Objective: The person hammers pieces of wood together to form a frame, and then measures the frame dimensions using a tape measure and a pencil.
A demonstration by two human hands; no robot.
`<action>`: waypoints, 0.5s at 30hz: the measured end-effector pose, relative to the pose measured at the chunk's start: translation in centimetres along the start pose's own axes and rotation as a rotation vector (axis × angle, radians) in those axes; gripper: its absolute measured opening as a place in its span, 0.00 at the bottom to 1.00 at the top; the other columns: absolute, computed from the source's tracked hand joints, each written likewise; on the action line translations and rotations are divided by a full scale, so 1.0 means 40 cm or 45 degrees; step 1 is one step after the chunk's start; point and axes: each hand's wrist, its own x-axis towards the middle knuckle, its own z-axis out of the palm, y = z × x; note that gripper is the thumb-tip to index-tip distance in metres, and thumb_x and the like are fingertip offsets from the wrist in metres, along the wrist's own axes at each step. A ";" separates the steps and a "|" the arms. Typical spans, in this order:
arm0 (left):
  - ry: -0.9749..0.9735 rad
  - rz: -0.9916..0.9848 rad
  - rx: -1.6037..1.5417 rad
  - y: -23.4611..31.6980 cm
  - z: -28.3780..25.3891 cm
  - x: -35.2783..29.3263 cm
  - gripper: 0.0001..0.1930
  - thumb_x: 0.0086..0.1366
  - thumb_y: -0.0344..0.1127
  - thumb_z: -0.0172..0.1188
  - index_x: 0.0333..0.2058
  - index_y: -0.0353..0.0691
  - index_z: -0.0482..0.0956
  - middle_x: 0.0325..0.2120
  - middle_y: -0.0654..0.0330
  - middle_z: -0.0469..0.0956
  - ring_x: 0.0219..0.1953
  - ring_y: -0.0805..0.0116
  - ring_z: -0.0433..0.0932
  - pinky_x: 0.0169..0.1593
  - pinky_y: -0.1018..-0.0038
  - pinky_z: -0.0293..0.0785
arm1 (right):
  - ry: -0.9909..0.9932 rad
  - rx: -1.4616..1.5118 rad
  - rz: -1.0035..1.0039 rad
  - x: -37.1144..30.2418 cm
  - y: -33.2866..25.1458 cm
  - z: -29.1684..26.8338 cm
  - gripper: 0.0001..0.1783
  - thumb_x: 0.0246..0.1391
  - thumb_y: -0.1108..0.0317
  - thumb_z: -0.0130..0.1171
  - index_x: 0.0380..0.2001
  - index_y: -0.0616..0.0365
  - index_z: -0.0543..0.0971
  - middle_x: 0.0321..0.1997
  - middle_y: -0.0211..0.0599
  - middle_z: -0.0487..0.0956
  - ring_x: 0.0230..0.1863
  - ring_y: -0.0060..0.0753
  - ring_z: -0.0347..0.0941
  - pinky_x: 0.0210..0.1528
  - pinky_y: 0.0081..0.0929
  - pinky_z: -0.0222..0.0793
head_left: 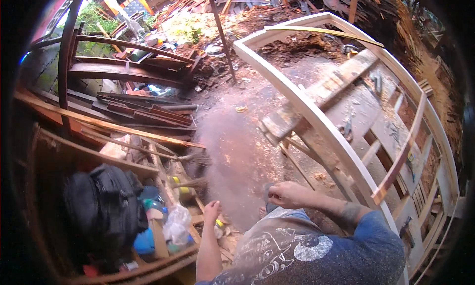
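Observation:
My left hand (pixel 213 212) is closed, with nothing showing in its fingers. It hangs beside the wooden box on the left, close to yellow-banded cans (pixel 184 191) and a clear plastic bag (pixel 177 226). My right hand (pixel 288 194) is held in front of my body with the fingers curled together. Against those fingers lies a small dark grey thing (pixel 269 193), too unclear to name. To the right of this hand stands a large pale wooden frame (pixel 316 118) with a curved top, leaning over a workbench (pixel 356 104). A dusty haze hangs over the ground ahead.
A black backpack (pixel 106 201) sits in the wooden box (pixel 94 147) at left. Scissors (pixel 346 131) and other tools lie on the bench. Dark planks (pixel 143 112) are stacked at far left. A thin post (pixel 222 38) rises ahead, before a heap of wood scraps (pixel 302 3).

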 end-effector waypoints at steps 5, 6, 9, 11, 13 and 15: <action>-0.111 0.057 -0.190 0.332 -0.046 0.235 0.17 0.69 0.42 0.59 0.49 0.36 0.80 0.36 0.59 0.84 0.35 0.68 0.83 0.36 0.75 0.77 | 0.116 0.320 0.063 0.381 0.079 -0.058 0.14 0.60 0.62 0.58 0.43 0.60 0.81 0.37 0.48 0.82 0.42 0.48 0.80 0.46 0.40 0.74; -0.170 0.062 -0.114 0.386 -0.056 0.298 0.17 0.69 0.42 0.59 0.49 0.36 0.80 0.37 0.59 0.84 0.35 0.67 0.83 0.37 0.74 0.78 | 0.182 0.413 0.082 0.463 0.108 -0.081 0.14 0.60 0.62 0.59 0.44 0.60 0.81 0.37 0.46 0.83 0.41 0.42 0.81 0.47 0.35 0.74; -0.209 0.082 0.011 0.530 -0.103 0.465 0.18 0.69 0.43 0.60 0.51 0.36 0.80 0.38 0.57 0.83 0.37 0.67 0.83 0.41 0.72 0.78 | 0.337 0.996 0.187 0.740 0.233 -0.216 0.16 0.60 0.60 0.61 0.44 0.61 0.82 0.42 0.36 0.83 0.43 0.31 0.79 0.48 0.30 0.75; -0.121 0.064 0.448 0.614 -0.172 0.582 0.19 0.69 0.43 0.60 0.51 0.34 0.80 0.39 0.56 0.83 0.38 0.69 0.81 0.44 0.72 0.77 | 0.516 1.491 0.117 0.933 0.363 -0.331 0.12 0.61 0.65 0.60 0.44 0.58 0.81 0.41 0.35 0.82 0.46 0.30 0.78 0.50 0.34 0.75; 0.013 -0.039 0.567 0.564 -0.310 0.726 0.21 0.66 0.45 0.61 0.49 0.33 0.81 0.35 0.59 0.84 0.34 0.67 0.82 0.39 0.70 0.78 | 0.603 2.289 0.079 1.109 0.432 -0.467 0.08 0.63 0.68 0.53 0.41 0.56 0.79 0.41 0.36 0.82 0.45 0.33 0.79 0.50 0.36 0.75; 0.017 -0.264 0.430 0.549 -0.412 0.840 0.19 0.66 0.46 0.61 0.46 0.36 0.83 0.32 0.59 0.83 0.28 0.69 0.81 0.31 0.71 0.78 | 0.771 2.421 0.211 1.270 0.525 -0.565 0.11 0.63 0.70 0.51 0.47 0.55 0.77 0.43 0.35 0.82 0.48 0.33 0.78 0.52 0.39 0.73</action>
